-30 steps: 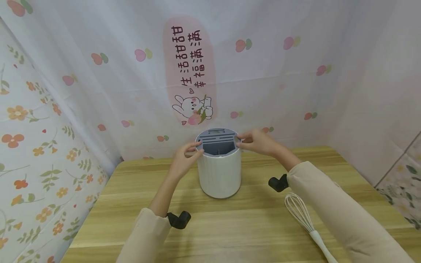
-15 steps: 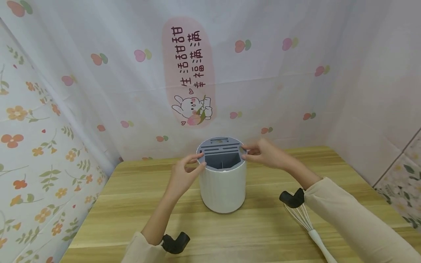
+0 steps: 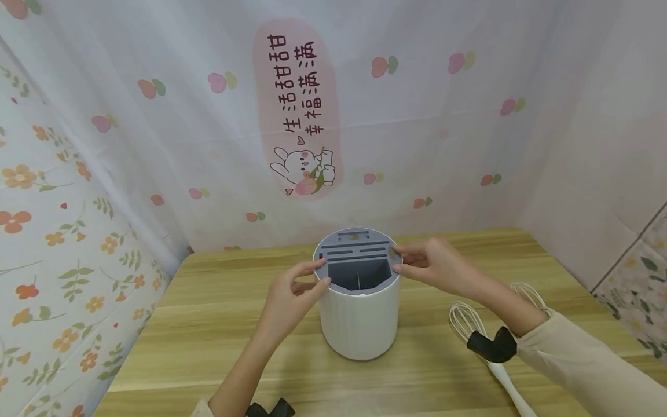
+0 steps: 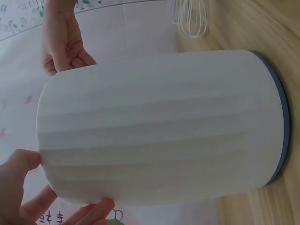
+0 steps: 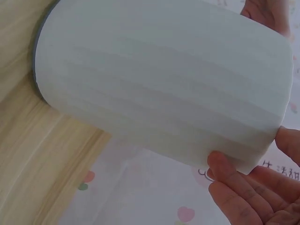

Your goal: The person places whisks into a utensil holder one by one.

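Observation:
A white, round utensil holder (image 3: 359, 330) with a grey slotted insert (image 3: 356, 249) stands upright on the wooden table. My left hand (image 3: 289, 298) grips its rim on the left, thumb toward the front. On the opposite side, my right hand (image 3: 438, 269) holds the rim between thumb and fingers. The left wrist view shows the holder's ribbed white wall and its dark base ring (image 4: 282, 126) at the tabletop. In the right wrist view, fingertips (image 5: 218, 161) press against the wall near the rim.
To the right lies a whisk (image 3: 505, 385) with a white handle, partly covered by the black wrist mount (image 3: 492, 346). A second wire whisk head (image 3: 528, 294) shows beyond my right forearm. Printed curtains (image 3: 417, 145) hang behind the table (image 3: 219, 324) and along its sides.
The utensil holder has come nearer across the table, toward the front and slightly right. Both hands have moved with it, keeping their hold on the rim.

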Available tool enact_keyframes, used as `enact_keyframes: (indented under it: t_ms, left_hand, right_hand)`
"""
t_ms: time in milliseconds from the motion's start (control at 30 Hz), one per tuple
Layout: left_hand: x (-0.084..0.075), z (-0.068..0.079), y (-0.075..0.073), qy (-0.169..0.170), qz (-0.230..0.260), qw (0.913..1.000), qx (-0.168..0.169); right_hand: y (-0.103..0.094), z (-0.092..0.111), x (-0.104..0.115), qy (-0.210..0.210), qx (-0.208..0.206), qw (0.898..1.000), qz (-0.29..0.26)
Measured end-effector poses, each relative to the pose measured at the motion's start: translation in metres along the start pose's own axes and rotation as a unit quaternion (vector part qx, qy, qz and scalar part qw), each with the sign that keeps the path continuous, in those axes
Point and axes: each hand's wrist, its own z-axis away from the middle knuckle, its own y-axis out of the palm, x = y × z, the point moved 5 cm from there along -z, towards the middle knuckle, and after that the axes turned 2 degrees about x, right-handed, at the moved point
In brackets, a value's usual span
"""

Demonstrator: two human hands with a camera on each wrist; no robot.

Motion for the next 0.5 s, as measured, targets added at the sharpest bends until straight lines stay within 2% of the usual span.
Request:
enact_keyframes:
  t_ms: [233, 500]
  left_hand:
    - [-0.005, 0.012, 0.003, 0.0, 0.012, 0.9999, 0.011]
    - [-0.006, 0.014, 0.005, 0.005, 0.013, 0.9998, 0.011]
  right_hand:
    - [0.001, 0.017, 0.004, 0.022, -0.003, 1.0, -0.013]
    - [-0.006, 0.019, -0.003, 0.004, -0.011, 0.999, -0.049]
